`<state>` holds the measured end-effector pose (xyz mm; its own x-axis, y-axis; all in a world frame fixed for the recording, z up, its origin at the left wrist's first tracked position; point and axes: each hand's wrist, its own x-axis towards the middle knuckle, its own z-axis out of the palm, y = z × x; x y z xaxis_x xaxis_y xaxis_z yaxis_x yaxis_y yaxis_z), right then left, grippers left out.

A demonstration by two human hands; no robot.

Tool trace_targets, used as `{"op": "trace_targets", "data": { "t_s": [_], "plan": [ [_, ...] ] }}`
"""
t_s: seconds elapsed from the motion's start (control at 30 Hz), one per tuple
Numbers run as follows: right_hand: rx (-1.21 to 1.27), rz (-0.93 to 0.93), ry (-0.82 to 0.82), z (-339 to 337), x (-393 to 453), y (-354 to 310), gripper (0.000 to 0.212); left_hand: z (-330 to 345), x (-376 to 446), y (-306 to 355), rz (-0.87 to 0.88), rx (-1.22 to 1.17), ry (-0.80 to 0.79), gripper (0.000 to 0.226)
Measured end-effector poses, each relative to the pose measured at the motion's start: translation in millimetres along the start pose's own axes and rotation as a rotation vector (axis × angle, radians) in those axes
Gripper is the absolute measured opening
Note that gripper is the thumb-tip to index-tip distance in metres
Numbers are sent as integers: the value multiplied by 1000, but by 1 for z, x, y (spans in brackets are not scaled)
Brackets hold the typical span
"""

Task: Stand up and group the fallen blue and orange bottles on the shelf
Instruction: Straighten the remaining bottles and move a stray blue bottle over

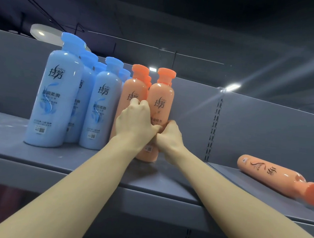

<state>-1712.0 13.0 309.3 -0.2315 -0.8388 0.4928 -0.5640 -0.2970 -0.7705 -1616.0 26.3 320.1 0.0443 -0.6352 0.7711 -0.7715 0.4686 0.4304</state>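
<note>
Grey metal shelf [9, 144], viewed from just below its front edge. Blue bottles [56, 96] stand upright in a cluster toward the left end, caps up, labels facing out. Just beside them on the right, touching or nearly so, stand the orange bottles [134, 90], also upright, at least two in the front row with more caps showing behind. The front right orange bottle [161, 100] is upright near the front edge. Left hand [135, 121] has fingers curled around it at mid-height, fingertips reaching into the gap between it and its orange neighbour. Right hand [167, 136] grips the same bottle lower down on its right side, thumb meeting the left hand's thumb. Both forearms bare, reaching up over the front edge. Well apart, on the adjoining shelf section to the right, one fallen orange bottle [272, 175] lies on its side, cap pointing toward the front right.
</note>
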Motion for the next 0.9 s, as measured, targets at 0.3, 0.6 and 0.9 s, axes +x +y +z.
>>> {"op": "trace_targets", "data": {
  "t_s": [0.3,0.6,0.9],
  "plan": [
    [-6,-28,3,3,2,2,41,-1,-2,1,2,3,-21,50],
    [-96,-13,-64,1,5,4,48,3,-1,0,-4,34,-45,50],
    [-89,27,-160,-1,-2,-4,68,3,-1,0,-8,26,-22,60]
  ]
}}
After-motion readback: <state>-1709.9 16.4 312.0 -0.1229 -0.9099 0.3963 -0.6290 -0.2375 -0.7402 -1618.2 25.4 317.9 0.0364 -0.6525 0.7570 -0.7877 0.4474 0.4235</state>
